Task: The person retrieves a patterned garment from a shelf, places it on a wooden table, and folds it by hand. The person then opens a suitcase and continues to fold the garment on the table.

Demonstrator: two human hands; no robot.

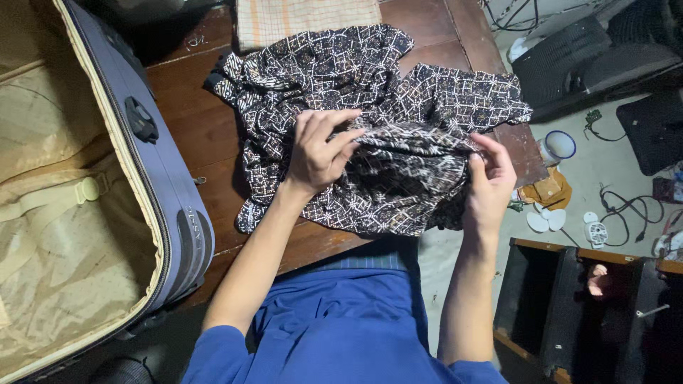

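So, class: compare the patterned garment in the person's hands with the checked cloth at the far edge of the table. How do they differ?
The patterned garment is dark with a pale geometric print; the checked cloth is light with orange lines. The garment lies crumpled and bunched; the cloth lies flat. The left hand and right hand pinch the garment; nothing touches the cloth. Both rest on the wooden table.
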